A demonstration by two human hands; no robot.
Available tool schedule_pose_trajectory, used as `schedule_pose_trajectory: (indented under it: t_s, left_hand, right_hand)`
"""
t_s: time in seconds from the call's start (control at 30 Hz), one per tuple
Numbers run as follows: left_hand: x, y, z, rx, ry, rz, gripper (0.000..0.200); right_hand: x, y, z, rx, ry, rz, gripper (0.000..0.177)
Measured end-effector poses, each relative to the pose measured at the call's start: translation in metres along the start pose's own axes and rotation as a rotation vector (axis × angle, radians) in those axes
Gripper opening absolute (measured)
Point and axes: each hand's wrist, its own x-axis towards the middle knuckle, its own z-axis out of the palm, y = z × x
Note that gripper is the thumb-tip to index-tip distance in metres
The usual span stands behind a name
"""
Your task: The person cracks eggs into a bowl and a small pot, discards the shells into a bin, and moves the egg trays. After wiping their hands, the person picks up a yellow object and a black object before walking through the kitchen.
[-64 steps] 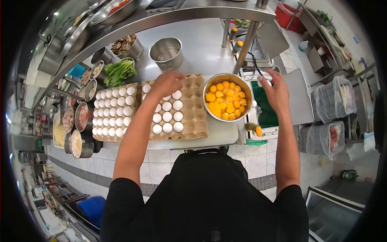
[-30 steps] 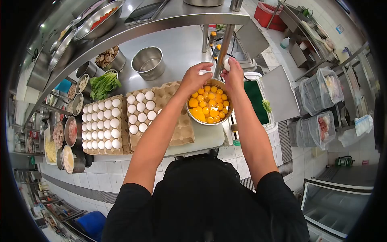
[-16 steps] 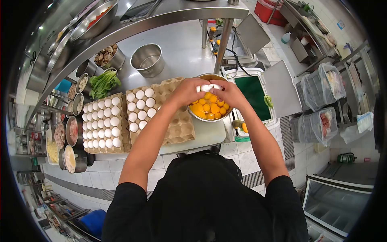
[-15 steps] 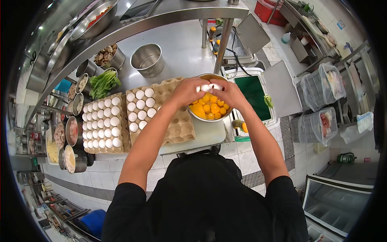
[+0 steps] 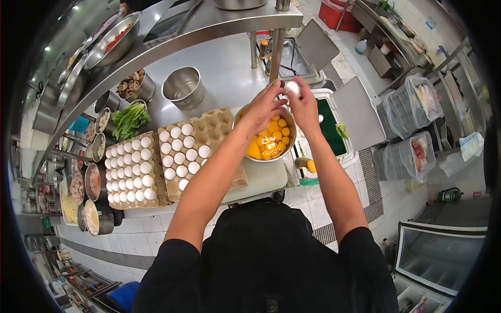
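My left hand is above the rim of a metal bowl, its fingers apart, close to a white eggshell. That shell is in the blurred fingers of my right hand, above the bowl's right side. Many egg yolks lie in the bowl, with shiny egg white on them. Another white shell piece shows over the green-lined bin, just right of my right hand. Left of the bowl, a cardboard tray has white eggs and bare cups.
A fuller egg tray stands at the left. Behind are an empty metal pot, leafy greens and a pot of mushrooms. A steel shelf crosses above the counter. The bin's lid stands open at the right.
Both hands have moved up from over the bowl, my right hand also toward the bin. A shell piece now shows over the bin. More shiny egg white lies on the yolks.
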Motion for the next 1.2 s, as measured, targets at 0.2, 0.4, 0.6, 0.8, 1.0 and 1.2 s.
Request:
schedule_pose_trajectory:
  t_s: [0.2, 0.4, 0.6, 0.8, 1.0, 1.2]
  left_hand:
    - [-0.002, 0.002, -0.040, 0.337, 0.199, 0.077, 0.056]
    - [0.005, 0.006, -0.053, 0.806, 0.213, 0.418, 0.045]
    - [-0.014, 0.009, -0.071, 0.659, -0.141, 0.183, 0.040]
    - [-0.027, -0.011, -0.088, 1.243, 0.021, 0.434, 0.048]
    - [-0.050, 0.035, -0.072, 0.911, 0.006, 0.370, 0.047]
    - [-0.119, 0.073, -0.214, 1.534, 0.481, 0.100, 0.047]
  right_hand:
    - [0.051, 0.012, 0.063, 0.687, 0.217, 0.583, 0.032]
    - [0.016, -0.018, 0.034, 0.860, -0.006, 0.633, 0.031]
    - [-0.016, -0.013, 0.023, 0.715, -0.472, 0.658, 0.034]
    - [-0.024, -0.009, 0.017, 0.283, -0.512, 0.433, 0.040]
    - [-0.008, 0.012, -0.035, 0.347, -0.201, 0.455, 0.036]
    - [-0.018, -0.037, -0.046, -0.220, -0.112, 0.071, 0.041]
